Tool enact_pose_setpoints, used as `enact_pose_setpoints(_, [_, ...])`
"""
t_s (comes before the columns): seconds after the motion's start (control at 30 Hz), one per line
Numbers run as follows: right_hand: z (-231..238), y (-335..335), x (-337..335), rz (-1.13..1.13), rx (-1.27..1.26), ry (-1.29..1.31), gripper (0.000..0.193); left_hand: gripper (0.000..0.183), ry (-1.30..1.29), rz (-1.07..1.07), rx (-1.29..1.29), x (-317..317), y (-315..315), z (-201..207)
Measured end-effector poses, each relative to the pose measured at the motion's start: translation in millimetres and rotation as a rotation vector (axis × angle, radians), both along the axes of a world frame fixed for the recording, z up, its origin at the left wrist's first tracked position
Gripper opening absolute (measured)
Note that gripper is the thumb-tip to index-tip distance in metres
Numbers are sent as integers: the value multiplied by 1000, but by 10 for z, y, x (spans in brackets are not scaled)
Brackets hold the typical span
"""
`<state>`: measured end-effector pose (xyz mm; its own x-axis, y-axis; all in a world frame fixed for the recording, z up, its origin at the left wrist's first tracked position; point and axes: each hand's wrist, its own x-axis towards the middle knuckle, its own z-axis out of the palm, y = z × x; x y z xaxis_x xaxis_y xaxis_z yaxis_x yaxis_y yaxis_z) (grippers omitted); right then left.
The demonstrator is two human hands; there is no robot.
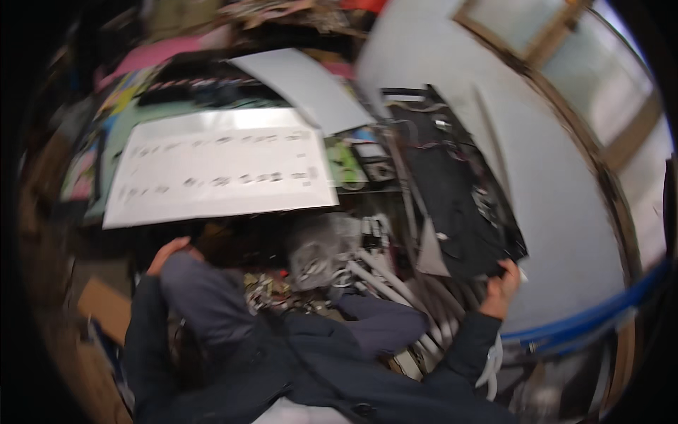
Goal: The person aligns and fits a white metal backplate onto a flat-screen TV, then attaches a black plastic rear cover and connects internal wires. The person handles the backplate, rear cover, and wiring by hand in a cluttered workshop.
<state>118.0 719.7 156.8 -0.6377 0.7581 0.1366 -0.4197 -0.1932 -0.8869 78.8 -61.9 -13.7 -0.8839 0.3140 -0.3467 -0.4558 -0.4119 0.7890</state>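
The white board (222, 191) lies flat in front of the person, with 2 rows of dark marks on it. The black panel (452, 205) is to the right of the white board, on a slant, with thin wires and small shiny parts on top. Its near end sticks out closer to the person than the white board does.

The right hand (500, 288) is past the white board's right side, low down. The right arm reaches out and forward in a dark sleeve, and the bent fingers grip the panel's near right corner. The left hand (169, 256) is just below the white board's near edge, to the left, right by the person's left knee (201, 286). The left arm bends out to the side and the hand points in. It is blurry, so I cannot tell if that hand is open or closed.

A grey sheet (300, 85) reaches the white board's far right corner. Below the white board are a clear plastic bag (318, 254), white tubes (388, 280) and little metal bits (265, 291).
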Motion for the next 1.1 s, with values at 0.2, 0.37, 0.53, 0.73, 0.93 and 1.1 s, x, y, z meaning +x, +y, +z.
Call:
enact_pose_setpoints(0.2, [-44, -270, 103, 155, -45, -65, 19, 50, -62, 114, -144, 173, -43, 102])
enact_pose_setpoints(0.37, [-91, -523, -77, 378, -141, -46, 37, 42, 151, 180, -327, 300, 17, 217])
enact_pose_setpoints(0.53, [15, -1171, -267, 587, -229, -62, 48, 45, 223, 77, -419, 327, 15, 506])
enact_pose_setpoints(0.73, [52, -1999, -348, 893, -342, -112, 59, 62, 303, 184, -349, 431, 28, 1087])
enact_pose_setpoints(0.93, [11, -2553, -169, 1043, -435, -225, 55, 83, 521, 475, 45, 476, 279, 1566])
enact_pose_setpoints(1.1, [37, -2702, -114, 1121, -418, -326, 48, 38, 347, 768, 343, 795, 280, 1477])
